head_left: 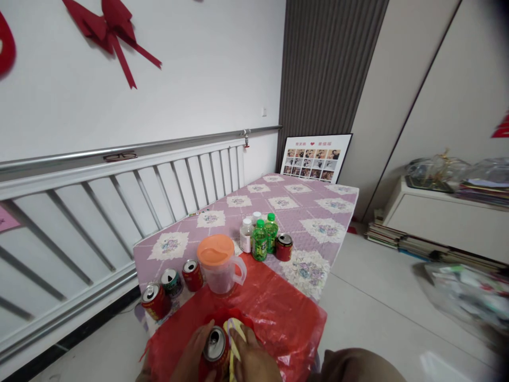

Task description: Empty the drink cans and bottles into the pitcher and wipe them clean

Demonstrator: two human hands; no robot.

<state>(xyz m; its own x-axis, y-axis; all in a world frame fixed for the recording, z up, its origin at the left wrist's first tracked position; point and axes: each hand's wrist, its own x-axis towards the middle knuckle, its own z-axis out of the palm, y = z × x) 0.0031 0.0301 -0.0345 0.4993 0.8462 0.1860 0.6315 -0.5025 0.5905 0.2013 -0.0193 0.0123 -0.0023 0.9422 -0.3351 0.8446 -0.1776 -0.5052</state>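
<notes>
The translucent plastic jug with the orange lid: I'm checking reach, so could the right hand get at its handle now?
Probably yes: nothing tall appears between the right hand and the handle, though that hand holds a bunched yellow cloth.

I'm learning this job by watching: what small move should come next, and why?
Probably turn the red can slightly with the left hand, since the right hand holds the yellow cloth along only one side of it.
</notes>
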